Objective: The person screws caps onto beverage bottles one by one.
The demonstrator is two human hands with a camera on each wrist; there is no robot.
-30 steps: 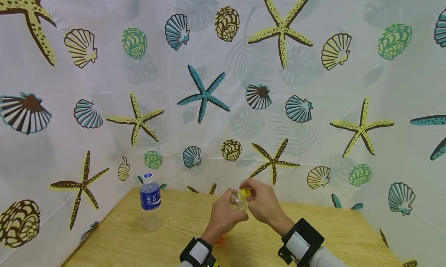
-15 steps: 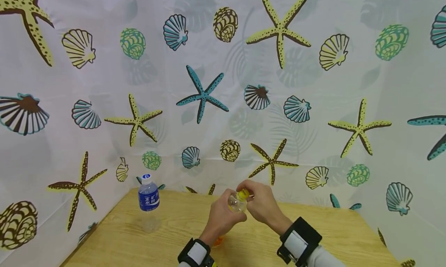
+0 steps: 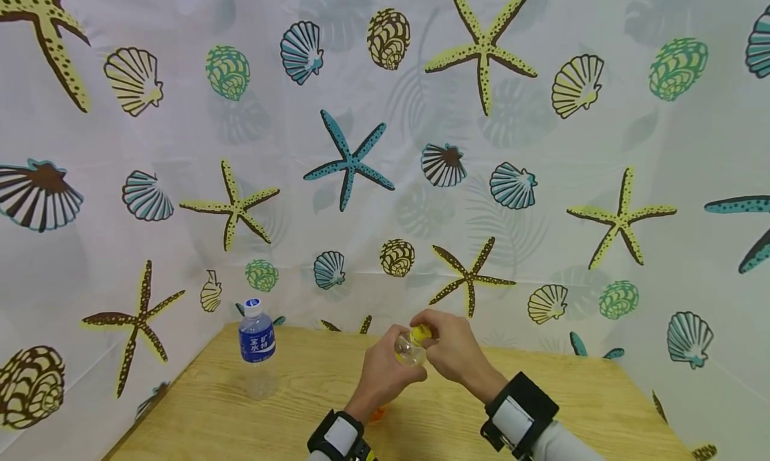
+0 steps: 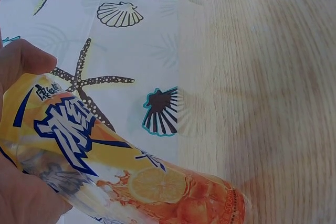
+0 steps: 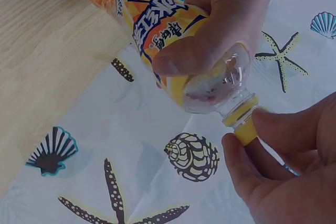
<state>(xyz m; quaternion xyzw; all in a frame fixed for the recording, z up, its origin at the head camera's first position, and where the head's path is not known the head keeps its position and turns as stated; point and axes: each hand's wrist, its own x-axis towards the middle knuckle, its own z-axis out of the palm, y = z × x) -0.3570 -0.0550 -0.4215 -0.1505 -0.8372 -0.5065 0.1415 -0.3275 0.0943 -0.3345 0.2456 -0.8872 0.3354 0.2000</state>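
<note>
A clear plastic drink bottle (image 5: 170, 27) with a yellow and orange label is held at a tilt above the table. My left hand (image 3: 387, 371) grips it round its upper body. In the left wrist view, the label (image 4: 157, 184) shows a lemon slice and ice cubes. At the bottle's mouth, my right hand (image 3: 455, 349) pinches the yellow cap (image 5: 245, 131) between thumb and fingers. A yellow ring (image 5: 241, 110) circles the neck just beside the cap. Whether the cap is loose, I cannot tell. The bottle looks free of drink inside its clear shoulder.
A water bottle (image 3: 257, 346) with a blue label and white cap stands upright on the left of the wooden table (image 3: 301, 407). Behind and beside the table hangs a white sheet (image 3: 373, 127) printed with shells and starfish.
Both hands stay at nearly the same spot on the bottle and its cap. The right fingers shift very slightly around the cap, and the head view drifts a little.
</note>
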